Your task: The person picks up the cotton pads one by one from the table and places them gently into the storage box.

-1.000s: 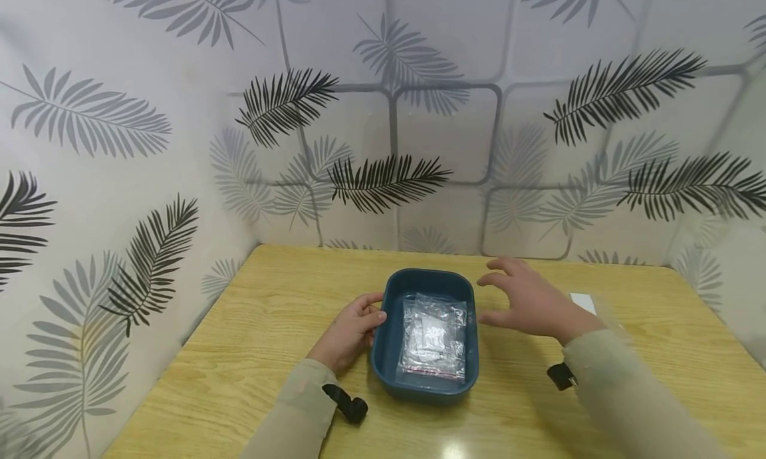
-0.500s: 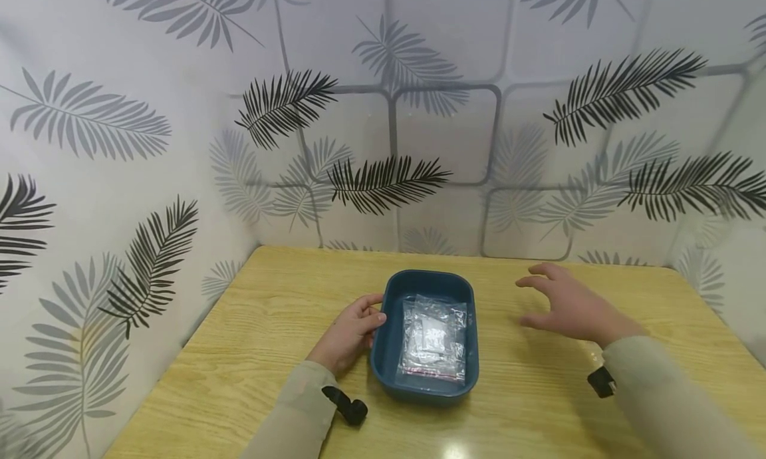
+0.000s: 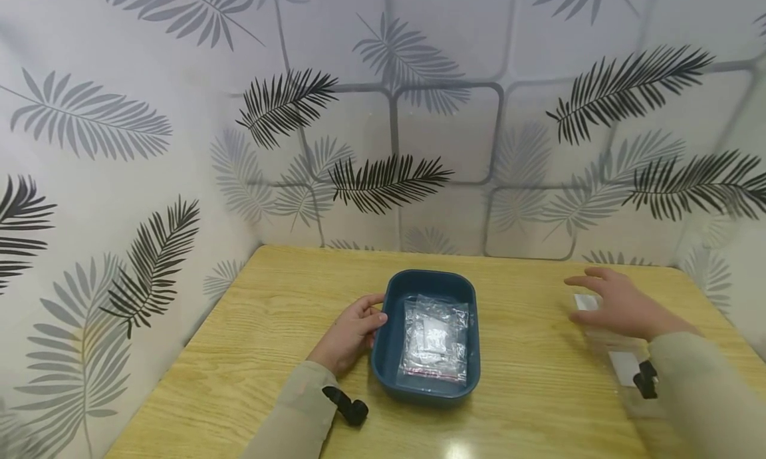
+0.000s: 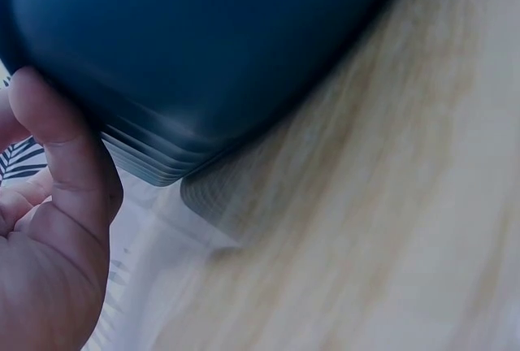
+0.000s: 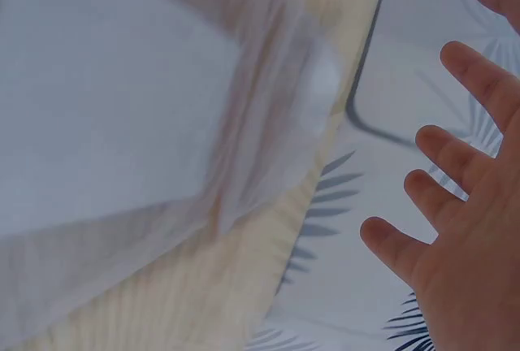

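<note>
A dark blue plastic tub [image 3: 426,391] stands on the table in the head view. In it lies a small pile of clear zip bags [image 3: 435,336] with white inserts. My left hand [image 3: 349,334] holds the tub's left side at the rim; the left wrist view shows the thumb [image 4: 61,136] against the tub wall [image 4: 203,42]. Spread and holding nothing, my right hand [image 3: 625,307] hovers at the right of the table. Near it are two white patches, one [image 3: 586,303] behind the fingers and one [image 3: 625,367] under the wrist. A clear bag with a white insert [image 5: 106,99] fills much of the right wrist view.
The wood-grain table [image 3: 299,279] meets a wall [image 3: 443,133] printed with leaves at the back, and another leaf-printed surface [image 3: 78,199] on the left. Black straps [image 3: 345,406] sit on both wrists.
My right hand has moved right, away from the tub, to over the white patches. The left hand and the tub have stayed in place.
</note>
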The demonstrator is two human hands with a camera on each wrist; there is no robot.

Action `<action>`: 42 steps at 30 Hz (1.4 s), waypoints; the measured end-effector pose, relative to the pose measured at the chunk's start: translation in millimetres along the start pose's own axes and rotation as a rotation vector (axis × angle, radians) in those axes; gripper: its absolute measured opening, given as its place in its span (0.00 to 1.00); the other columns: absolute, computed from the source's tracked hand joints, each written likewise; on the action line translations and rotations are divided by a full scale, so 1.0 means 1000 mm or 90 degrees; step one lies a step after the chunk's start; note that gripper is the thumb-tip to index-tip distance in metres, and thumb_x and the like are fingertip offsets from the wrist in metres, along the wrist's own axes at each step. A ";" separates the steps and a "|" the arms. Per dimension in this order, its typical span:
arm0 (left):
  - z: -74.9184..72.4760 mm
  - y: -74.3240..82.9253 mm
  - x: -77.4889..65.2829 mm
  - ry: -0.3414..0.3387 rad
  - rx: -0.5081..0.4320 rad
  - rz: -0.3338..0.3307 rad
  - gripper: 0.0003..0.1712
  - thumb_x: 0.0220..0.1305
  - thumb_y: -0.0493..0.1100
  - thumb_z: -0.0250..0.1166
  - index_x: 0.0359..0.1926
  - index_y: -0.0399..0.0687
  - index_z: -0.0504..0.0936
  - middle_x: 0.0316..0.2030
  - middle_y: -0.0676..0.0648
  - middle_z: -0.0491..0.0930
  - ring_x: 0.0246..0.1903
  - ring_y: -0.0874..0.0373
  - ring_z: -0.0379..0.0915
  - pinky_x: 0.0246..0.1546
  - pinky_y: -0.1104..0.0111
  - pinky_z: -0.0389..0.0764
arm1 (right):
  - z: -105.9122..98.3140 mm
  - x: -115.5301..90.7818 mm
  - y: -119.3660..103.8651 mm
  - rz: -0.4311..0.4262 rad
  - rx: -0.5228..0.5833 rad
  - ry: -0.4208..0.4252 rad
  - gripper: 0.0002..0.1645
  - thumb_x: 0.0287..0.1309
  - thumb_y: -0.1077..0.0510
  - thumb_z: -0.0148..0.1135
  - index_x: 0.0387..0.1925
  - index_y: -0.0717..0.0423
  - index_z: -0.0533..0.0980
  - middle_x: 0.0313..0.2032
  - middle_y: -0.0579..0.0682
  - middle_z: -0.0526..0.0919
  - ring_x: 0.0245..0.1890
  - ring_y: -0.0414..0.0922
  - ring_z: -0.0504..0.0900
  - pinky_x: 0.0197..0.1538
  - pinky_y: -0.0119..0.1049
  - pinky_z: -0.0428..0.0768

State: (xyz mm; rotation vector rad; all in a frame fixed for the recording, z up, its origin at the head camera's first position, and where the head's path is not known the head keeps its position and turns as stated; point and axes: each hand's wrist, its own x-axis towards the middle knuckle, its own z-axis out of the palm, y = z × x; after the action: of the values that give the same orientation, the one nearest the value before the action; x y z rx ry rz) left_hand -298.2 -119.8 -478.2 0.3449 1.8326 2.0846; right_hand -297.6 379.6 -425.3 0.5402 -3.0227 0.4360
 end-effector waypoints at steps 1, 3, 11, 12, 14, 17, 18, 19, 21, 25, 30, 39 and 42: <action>0.000 0.000 0.000 0.000 -0.001 0.000 0.30 0.75 0.36 0.58 0.73 0.39 0.63 0.41 0.42 0.73 0.27 0.58 0.71 0.26 0.70 0.75 | 0.000 0.000 0.005 0.005 -0.009 -0.003 0.45 0.56 0.39 0.73 0.66 0.62 0.72 0.65 0.77 0.62 0.62 0.76 0.61 0.58 0.75 0.62; 0.000 0.000 0.000 0.001 -0.002 0.000 0.30 0.75 0.36 0.58 0.74 0.39 0.63 0.41 0.42 0.73 0.27 0.58 0.71 0.26 0.70 0.75 | 0.000 -0.002 0.014 0.018 -0.019 -0.012 0.45 0.56 0.38 0.72 0.66 0.63 0.72 0.64 0.78 0.63 0.61 0.76 0.62 0.57 0.75 0.62; 0.001 -0.001 0.000 0.001 -0.013 0.008 0.29 0.75 0.34 0.56 0.74 0.37 0.62 0.40 0.43 0.73 0.26 0.58 0.71 0.25 0.71 0.74 | 0.007 -0.007 0.039 0.069 -0.017 -0.052 0.50 0.52 0.38 0.73 0.66 0.66 0.70 0.60 0.80 0.66 0.58 0.76 0.65 0.54 0.75 0.65; 0.001 -0.001 0.000 0.000 -0.016 0.008 0.29 0.75 0.34 0.56 0.74 0.37 0.62 0.40 0.42 0.73 0.26 0.58 0.70 0.25 0.71 0.74 | 0.008 -0.007 0.042 0.075 -0.018 -0.059 0.51 0.52 0.37 0.73 0.67 0.67 0.69 0.60 0.80 0.66 0.58 0.77 0.65 0.54 0.75 0.65; 0.001 -0.002 0.000 -0.002 -0.023 0.008 0.29 0.75 0.33 0.55 0.74 0.36 0.61 0.40 0.42 0.73 0.26 0.59 0.70 0.25 0.70 0.74 | 0.010 -0.008 0.045 0.092 -0.013 -0.075 0.52 0.53 0.37 0.72 0.68 0.66 0.67 0.60 0.82 0.64 0.58 0.78 0.63 0.54 0.76 0.65; 0.002 -0.003 0.000 0.002 -0.024 0.001 0.29 0.75 0.34 0.56 0.74 0.38 0.62 0.40 0.42 0.72 0.26 0.59 0.69 0.25 0.70 0.74 | 0.010 -0.012 0.047 0.102 -0.004 -0.090 0.52 0.55 0.37 0.70 0.69 0.67 0.66 0.61 0.84 0.61 0.58 0.81 0.61 0.52 0.77 0.64; 0.002 -0.003 0.000 0.002 -0.022 0.000 0.29 0.75 0.34 0.56 0.74 0.38 0.62 0.40 0.43 0.72 0.26 0.59 0.68 0.25 0.70 0.73 | 0.010 -0.013 0.046 0.105 -0.003 -0.093 0.52 0.55 0.37 0.71 0.69 0.67 0.66 0.61 0.84 0.61 0.58 0.81 0.61 0.52 0.77 0.65; 0.002 -0.004 0.000 0.001 -0.022 -0.001 0.29 0.75 0.34 0.56 0.73 0.38 0.63 0.40 0.43 0.72 0.26 0.59 0.68 0.26 0.70 0.73 | 0.010 -0.015 0.046 0.108 -0.002 -0.094 0.52 0.54 0.37 0.71 0.69 0.67 0.65 0.60 0.84 0.61 0.57 0.82 0.61 0.52 0.77 0.65; 0.003 -0.003 0.000 0.002 -0.020 -0.002 0.28 0.75 0.35 0.56 0.73 0.39 0.63 0.40 0.43 0.72 0.26 0.59 0.68 0.26 0.71 0.73 | 0.009 -0.016 0.044 0.111 -0.003 -0.095 0.53 0.55 0.37 0.71 0.69 0.68 0.65 0.60 0.85 0.60 0.57 0.82 0.61 0.52 0.78 0.64; 0.003 -0.003 0.002 0.003 -0.020 -0.001 0.28 0.75 0.35 0.56 0.73 0.40 0.64 0.39 0.43 0.72 0.25 0.59 0.68 0.25 0.71 0.72 | 0.010 -0.015 0.043 0.127 -0.003 -0.100 0.54 0.54 0.36 0.71 0.70 0.67 0.64 0.61 0.85 0.59 0.57 0.83 0.60 0.52 0.79 0.63; 0.001 -0.003 0.003 0.002 -0.023 -0.002 0.28 0.75 0.35 0.57 0.73 0.41 0.65 0.40 0.43 0.73 0.26 0.59 0.69 0.26 0.70 0.73 | 0.014 -0.011 0.046 0.129 0.011 -0.111 0.52 0.54 0.35 0.70 0.68 0.65 0.67 0.62 0.84 0.61 0.58 0.82 0.61 0.51 0.78 0.65; 0.000 -0.002 0.000 0.004 -0.032 -0.003 0.29 0.75 0.34 0.55 0.74 0.40 0.63 0.41 0.42 0.73 0.27 0.58 0.70 0.26 0.70 0.75 | 0.016 -0.005 0.045 0.141 0.027 -0.105 0.48 0.48 0.34 0.73 0.60 0.62 0.73 0.56 0.80 0.67 0.49 0.73 0.72 0.39 0.62 0.78; 0.001 -0.001 0.000 0.003 -0.033 -0.003 0.29 0.75 0.34 0.55 0.74 0.40 0.63 0.41 0.42 0.73 0.27 0.58 0.71 0.27 0.69 0.75 | 0.015 -0.003 0.044 0.138 0.013 -0.096 0.44 0.46 0.35 0.75 0.55 0.63 0.74 0.51 0.75 0.71 0.44 0.66 0.74 0.38 0.56 0.78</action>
State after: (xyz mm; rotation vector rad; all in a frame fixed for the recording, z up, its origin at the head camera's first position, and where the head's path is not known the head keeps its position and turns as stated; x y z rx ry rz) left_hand -297.7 -119.3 -479.4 0.3222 1.7760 2.1268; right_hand -309.3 415.9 -451.5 0.2566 -3.2407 0.4561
